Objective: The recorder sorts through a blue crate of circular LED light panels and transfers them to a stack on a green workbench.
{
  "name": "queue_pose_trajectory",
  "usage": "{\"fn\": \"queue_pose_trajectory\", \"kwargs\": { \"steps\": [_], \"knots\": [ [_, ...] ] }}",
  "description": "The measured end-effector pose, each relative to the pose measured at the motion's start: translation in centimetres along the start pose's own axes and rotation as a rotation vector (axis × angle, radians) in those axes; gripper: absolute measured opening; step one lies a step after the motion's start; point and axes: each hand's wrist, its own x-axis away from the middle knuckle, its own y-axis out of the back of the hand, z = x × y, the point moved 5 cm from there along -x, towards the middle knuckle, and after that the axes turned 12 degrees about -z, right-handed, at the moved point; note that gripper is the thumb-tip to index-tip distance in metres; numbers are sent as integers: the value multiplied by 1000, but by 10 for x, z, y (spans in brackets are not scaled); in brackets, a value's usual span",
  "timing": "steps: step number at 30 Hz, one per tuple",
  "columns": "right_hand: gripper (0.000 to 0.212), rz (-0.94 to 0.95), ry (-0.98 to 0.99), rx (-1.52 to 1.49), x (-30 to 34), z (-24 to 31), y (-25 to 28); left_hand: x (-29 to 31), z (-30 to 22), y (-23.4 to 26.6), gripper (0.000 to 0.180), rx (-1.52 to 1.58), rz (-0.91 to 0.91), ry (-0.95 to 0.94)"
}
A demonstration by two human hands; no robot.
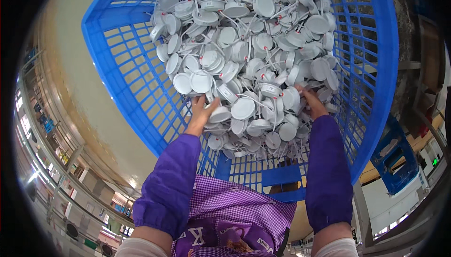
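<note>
A large heap of round white plastic discs (243, 108), each with a short white lead and some with small red tips, fills a blue plastic basket (386, 46). My left hand (202, 115) reaches into the near left side of the heap, its thumb and fingers spread apart against the discs. On the right, my right hand (312, 101) presses into the heap with fingers stretched out. Its fingertips are partly hidden among the discs. Neither hand shows a disc gripped in it.
The basket's slotted walls rise around the heap. A pale tabletop (117, 135) lies along its left. A blue plastic stool (397, 158) stands at the lower right, near a metal frame. My purple checked apron (235, 200) is close to the basket's near wall.
</note>
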Motion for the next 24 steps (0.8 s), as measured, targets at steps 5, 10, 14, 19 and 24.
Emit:
{"fn": "queue_pose_trajectory", "kwargs": {
  "steps": [5,10,14,19,24],
  "knots": [
    [104,371,79,54,11,11,-70,0,-23,-3,80,343,368,185],
    [62,355,212,73,-23,-4,-98,-4,-61,-39,81,237,408,-72],
    [69,306,94,117,-39,-31,-124,-24,-41,-58,83,227,-26,-205],
    [64,450,36,-84,-28,-37,-119,3,-34,-93,58,217,-146,-349],
    [55,387,-93,-170,-15,-18,-148,5,-48,-94,43,329,-92,-399]
  ]
}}
